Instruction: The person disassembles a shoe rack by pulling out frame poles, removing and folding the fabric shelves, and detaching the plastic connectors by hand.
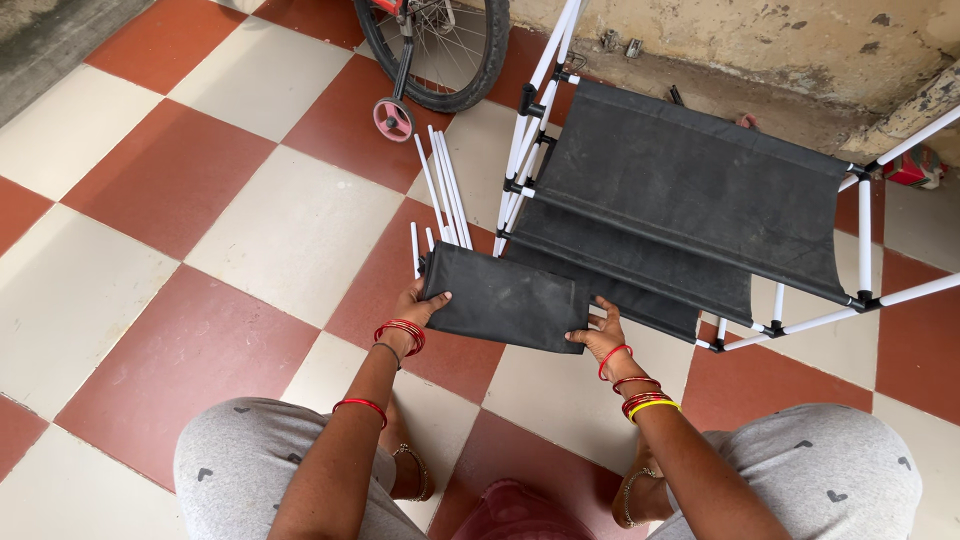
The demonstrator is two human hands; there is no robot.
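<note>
Black fabric panel (505, 300), held flat just above the checkered floor (250, 230), beside the partly built rack (690, 200). Left hand (418, 305) and right hand (600, 335) each grip one end. Step in hand, apparently: readying another shelf. Next calls for threading white rods (442, 190) through its hems.

A dark grey fabric panel (505, 300) is stretched flat and level above the checked floor. It is rectangular, slightly creased, with white rods showing at its far-left corner.

No packages, labels, signs, screens.
</note>
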